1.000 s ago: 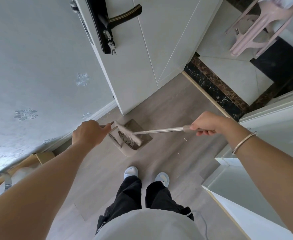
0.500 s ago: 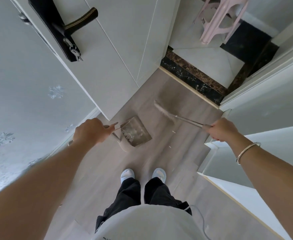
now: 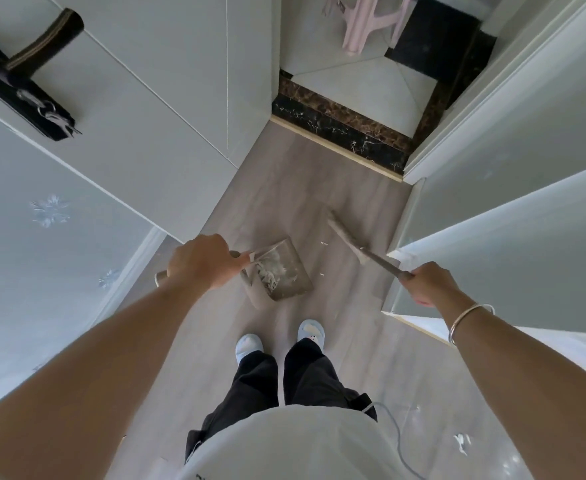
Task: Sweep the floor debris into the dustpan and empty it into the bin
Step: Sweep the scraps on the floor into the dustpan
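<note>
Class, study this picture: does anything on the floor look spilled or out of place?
Yes. Small white scraps lie loose on the floor between the dustpan and the broom, outside it. A larger white scrap lies near the bottom right.

We can read no words, numbers or signs here (a tiny dark mark [image 3: 200,477] at the bottom edge of the shirt [image 3: 284,445] is too small to tell).
</note>
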Demonstrator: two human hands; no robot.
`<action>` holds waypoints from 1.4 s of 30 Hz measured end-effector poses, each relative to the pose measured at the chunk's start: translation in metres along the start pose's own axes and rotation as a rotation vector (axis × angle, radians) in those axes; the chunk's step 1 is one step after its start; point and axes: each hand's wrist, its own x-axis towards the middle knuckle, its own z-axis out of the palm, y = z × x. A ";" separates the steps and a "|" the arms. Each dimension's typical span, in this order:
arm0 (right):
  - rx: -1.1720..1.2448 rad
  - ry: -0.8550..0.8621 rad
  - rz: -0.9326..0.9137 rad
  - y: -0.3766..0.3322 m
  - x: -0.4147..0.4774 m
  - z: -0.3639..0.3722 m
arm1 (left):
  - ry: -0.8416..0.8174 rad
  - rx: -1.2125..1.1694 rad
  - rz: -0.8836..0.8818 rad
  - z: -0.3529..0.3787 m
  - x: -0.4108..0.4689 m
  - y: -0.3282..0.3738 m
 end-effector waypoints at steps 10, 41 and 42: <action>0.323 -0.455 0.118 -0.035 -0.035 -0.007 | 0.014 -0.001 0.017 -0.001 0.000 0.005; 0.565 -0.263 0.144 0.063 -0.152 0.066 | 0.161 0.045 0.336 0.022 -0.052 0.014; 0.576 -0.248 0.155 0.072 -0.158 0.068 | 0.160 0.049 0.361 0.022 -0.056 0.019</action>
